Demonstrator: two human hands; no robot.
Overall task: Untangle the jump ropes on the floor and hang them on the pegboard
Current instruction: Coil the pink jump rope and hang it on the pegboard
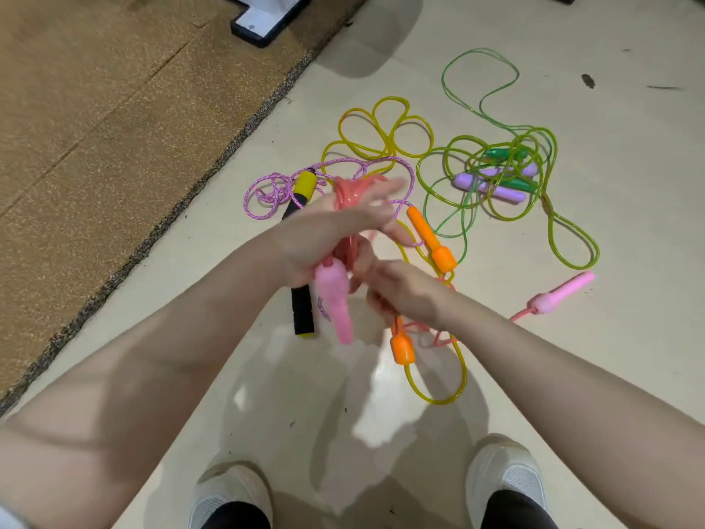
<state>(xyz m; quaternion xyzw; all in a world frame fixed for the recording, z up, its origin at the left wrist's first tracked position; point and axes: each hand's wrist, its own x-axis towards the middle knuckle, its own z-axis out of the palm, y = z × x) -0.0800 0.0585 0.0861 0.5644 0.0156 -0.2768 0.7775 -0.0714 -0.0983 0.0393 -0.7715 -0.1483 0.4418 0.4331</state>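
Note:
My left hand (324,234) grips a pink handle (337,303) that points down, with coils of the pink jump rope (349,192) bunched over its fingers. My right hand (404,292) is closed on the same pink cord just below. The rope's other pink handle (564,294) lies on the floor to the right. Below my hands lie a yellow rope (385,131) with orange handles (431,238), a purple braided rope (267,192) with black-and-yellow handles (303,311), and a green rope (507,105) tangled around green and lilac handles (492,187). The pegboard is out of view.
A brown mat (95,127) covers the floor on the left, its dark edge running diagonally. A white stand foot (263,21) rests on it at the top. My two white shoes (507,479) stand on the pale floor at the bottom.

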